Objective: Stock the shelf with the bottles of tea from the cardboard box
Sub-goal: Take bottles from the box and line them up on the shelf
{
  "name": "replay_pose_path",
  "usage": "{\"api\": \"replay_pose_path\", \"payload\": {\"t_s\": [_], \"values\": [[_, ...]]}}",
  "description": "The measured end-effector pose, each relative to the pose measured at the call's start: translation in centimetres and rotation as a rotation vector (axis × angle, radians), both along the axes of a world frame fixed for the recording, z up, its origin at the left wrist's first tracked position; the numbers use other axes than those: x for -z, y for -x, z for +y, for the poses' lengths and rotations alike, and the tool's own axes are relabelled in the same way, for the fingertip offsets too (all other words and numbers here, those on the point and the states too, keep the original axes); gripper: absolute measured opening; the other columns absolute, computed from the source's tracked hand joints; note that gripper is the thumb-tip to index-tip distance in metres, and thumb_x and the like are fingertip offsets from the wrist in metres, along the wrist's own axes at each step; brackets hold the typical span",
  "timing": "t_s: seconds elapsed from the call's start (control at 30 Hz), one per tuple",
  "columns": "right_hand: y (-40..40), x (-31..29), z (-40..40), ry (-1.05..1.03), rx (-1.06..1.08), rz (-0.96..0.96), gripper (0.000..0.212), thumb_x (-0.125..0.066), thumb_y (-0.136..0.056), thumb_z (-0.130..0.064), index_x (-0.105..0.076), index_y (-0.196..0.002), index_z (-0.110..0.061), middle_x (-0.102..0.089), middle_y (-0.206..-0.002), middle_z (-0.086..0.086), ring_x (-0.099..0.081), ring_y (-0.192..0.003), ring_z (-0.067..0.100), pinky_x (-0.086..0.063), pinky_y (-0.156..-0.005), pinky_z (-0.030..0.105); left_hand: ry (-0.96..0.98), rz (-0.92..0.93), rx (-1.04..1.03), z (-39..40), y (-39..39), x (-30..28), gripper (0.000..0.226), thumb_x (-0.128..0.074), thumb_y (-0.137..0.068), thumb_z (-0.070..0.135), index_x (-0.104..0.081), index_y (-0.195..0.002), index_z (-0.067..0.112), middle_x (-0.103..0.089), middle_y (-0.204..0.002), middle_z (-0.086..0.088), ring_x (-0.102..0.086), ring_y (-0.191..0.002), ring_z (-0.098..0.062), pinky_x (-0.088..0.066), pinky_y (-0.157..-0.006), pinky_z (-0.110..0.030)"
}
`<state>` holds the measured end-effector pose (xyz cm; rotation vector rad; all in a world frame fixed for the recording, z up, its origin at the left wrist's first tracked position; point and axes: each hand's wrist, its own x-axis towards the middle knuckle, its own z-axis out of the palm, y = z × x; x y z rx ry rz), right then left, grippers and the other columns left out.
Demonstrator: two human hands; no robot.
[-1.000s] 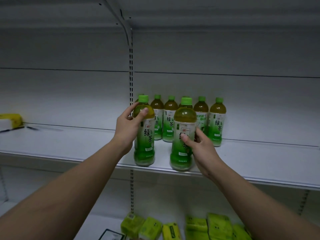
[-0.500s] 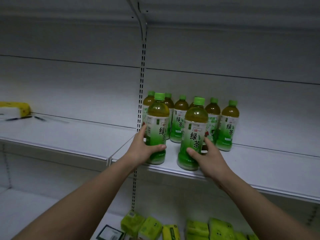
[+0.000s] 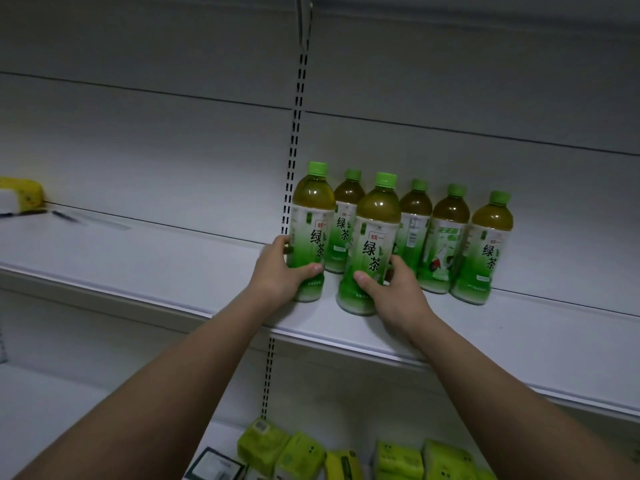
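Both front bottles now stand deeper on the shelf (image 3: pixel 519 337), pushed against the back row (image 3: pixel 446 237); left hand (image 3: pixel 277 271) and right hand (image 3: pixel 394 292) remain clamped around left bottle (image 3: pixel 310 233) and right bottle (image 3: pixel 372 244), release likely next.

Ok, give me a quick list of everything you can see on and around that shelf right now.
Tea bottles: six, green caps and green-white labels, upright on the middle shelf; four in the back row, such as the rightmost bottle, two in front.
Front left bottle: one, held by the left hand.
Front right bottle: one, held by the right hand.
Yellow object: one, far left of the shelf, too blurred to identify.
Green packets: several, yellow-green, on the lower shelf.
Upright slotted rail: one, white, on the back wall.
Left hand: closed around the front left bottle.
Right hand: closed around the front right bottle.
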<state>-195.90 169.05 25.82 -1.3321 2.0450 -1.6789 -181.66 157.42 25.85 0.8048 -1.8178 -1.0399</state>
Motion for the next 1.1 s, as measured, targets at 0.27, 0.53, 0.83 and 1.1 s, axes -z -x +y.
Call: {"api": "replay_pose_path", "payload": {"t_s": [0.27,0.53,0.83,1.1], "values": [[0.7,0.6,-5.7,0.023,0.036,0.044,0.040,-0.067,-0.088,-0.026,-0.052,-0.125,-0.018,-0.059,-0.111,-0.009,-0.053,-0.100,0.009,-0.041,-0.088,0.024,0.014,-0.031,-0.114,-3.8,1.4,0.1,0.067,-0.075,-0.081,0.025,-0.043,-0.139,0.015,-0.057,-0.132,-0.009,-0.058,-0.116,-0.025,-0.046,-0.090,-0.029],[1.3,1.3,-9.0,0.000,0.067,0.061,0.040,-0.066,-0.088,-0.029,-0.051,-0.123,-0.017,-0.062,-0.126,0.001,-0.058,-0.115,0.020,-0.044,-0.097,0.033,0.022,-0.036,-0.134,-5.6,2.2,0.6,0.065,-0.075,-0.081,0.027,-0.044,-0.137,0.017,-0.059,-0.130,-0.007,-0.059,-0.114,-0.024,-0.047,-0.091,-0.029],[0.2,1.1,-8.0,-0.201,0.063,-0.031,0.048,-0.062,-0.091,-0.023,-0.044,-0.133,-0.007,-0.055,-0.135,0.009,-0.052,-0.122,0.029,-0.040,-0.099,0.032,0.062,-0.397,-0.171,-3.6,0.9,0.8,0.057,-0.064,-0.090,0.028,-0.042,-0.138,0.008,-0.053,-0.138,-0.013,-0.052,-0.124,-0.031,-0.041,-0.098,-0.034],[-2.0,0.8,-1.2,-0.213,0.028,-0.060,0.021,-0.060,-0.090,-0.022,-0.059,-0.108,-0.011,-0.060,-0.106,0.009,-0.055,-0.084,0.023,-0.044,-0.075,0.029,0.100,-0.646,-0.205,1.6,-3.5,1.0,0.057,-0.048,-0.092,0.047,-0.050,-0.135,0.009,-0.054,-0.138,-0.012,-0.050,-0.126,-0.030,-0.038,-0.108,-0.043]]}}
